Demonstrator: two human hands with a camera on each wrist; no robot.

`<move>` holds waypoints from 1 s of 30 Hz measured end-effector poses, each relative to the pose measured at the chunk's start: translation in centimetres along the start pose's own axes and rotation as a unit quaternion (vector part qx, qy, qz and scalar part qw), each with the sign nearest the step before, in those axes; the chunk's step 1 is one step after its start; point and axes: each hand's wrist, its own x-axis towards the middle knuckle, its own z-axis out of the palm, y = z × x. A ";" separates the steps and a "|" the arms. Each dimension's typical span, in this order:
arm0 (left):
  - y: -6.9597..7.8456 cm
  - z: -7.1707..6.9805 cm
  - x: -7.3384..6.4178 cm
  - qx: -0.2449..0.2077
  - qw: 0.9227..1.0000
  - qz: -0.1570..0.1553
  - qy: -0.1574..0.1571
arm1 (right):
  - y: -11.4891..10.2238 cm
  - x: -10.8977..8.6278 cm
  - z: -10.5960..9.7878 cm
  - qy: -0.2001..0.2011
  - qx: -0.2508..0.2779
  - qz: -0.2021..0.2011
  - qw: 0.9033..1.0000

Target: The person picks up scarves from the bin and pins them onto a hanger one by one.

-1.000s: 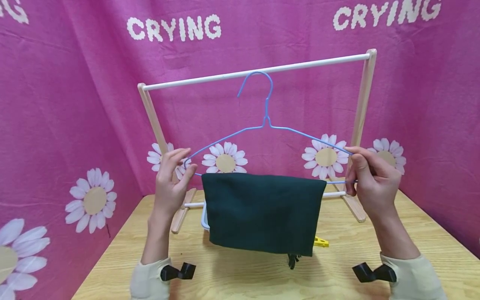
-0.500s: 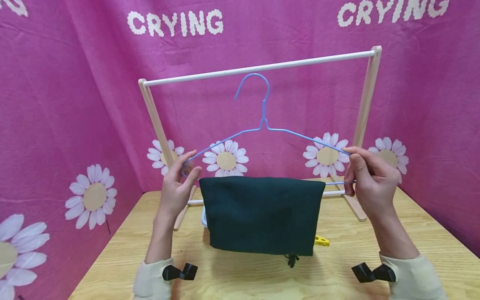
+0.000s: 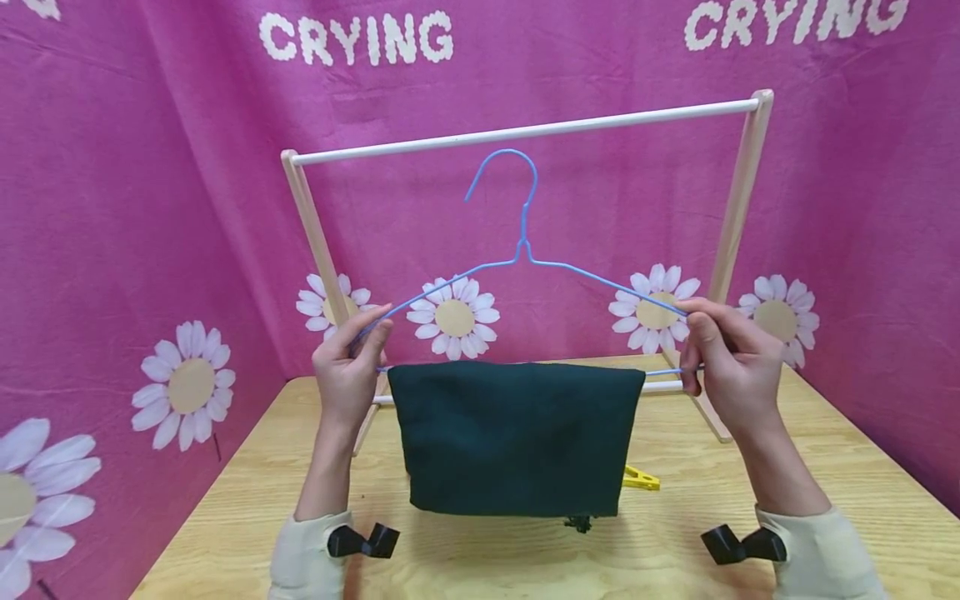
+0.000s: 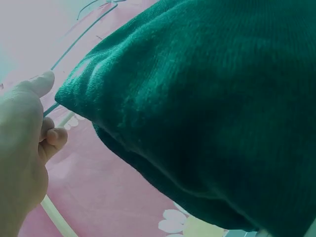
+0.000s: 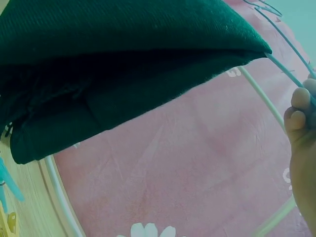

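Observation:
A blue wire hanger (image 3: pixel 570 265) is held upright in front of me, its hook pointing up. Over its bottom bar hangs a folded dark green cloth (image 3: pixel 517 437), scarf-like, with a small dark fringe showing below its lower edge. My left hand (image 3: pixel 348 371) grips the hanger's left end between thumb and fingers. At the opposite end, my right hand (image 3: pixel 738 367) pinches the sloping wire, other fingers by the bottom bar. In the right wrist view the cloth (image 5: pixel 148 29) droops in two layers, with the right hand (image 5: pixel 302 123) at the wire beyond its corner.
Behind the hanger stands a wooden rack with a white top rod (image 3: pixel 600 125). A yellow clothespin (image 3: pixel 641 477) lies on the wooden table (image 3: pixel 750 500), partly behind the cloth. A blue clip (image 5: pixel 9 185) shows in the right wrist view. Pink curtains surround the table.
The hanger has shifted slightly left and now sits below the rack's rod, which its hook overlapped before. The left hand has closed round the hanger's end loop. The right hand moved slightly left.

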 end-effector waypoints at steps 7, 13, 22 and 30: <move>-0.3 0.3 -0.2 0.007 0.999 0.024 0.035 | 0.4 0.0 -0.4 -0.033 0.007 0.022 0.999; -0.6 0.4 -0.2 0.014 0.995 0.066 0.077 | 0.7 -0.1 -0.2 -0.046 0.031 0.077 0.995; -0.2 -0.5 0.2 0.018 0.986 0.104 0.128 | 0.5 0.3 0.2 -0.084 0.139 0.153 0.975; 0.0 -0.5 0.3 0.004 0.982 0.129 0.136 | -0.2 0.3 -0.3 -0.124 0.048 0.203 0.970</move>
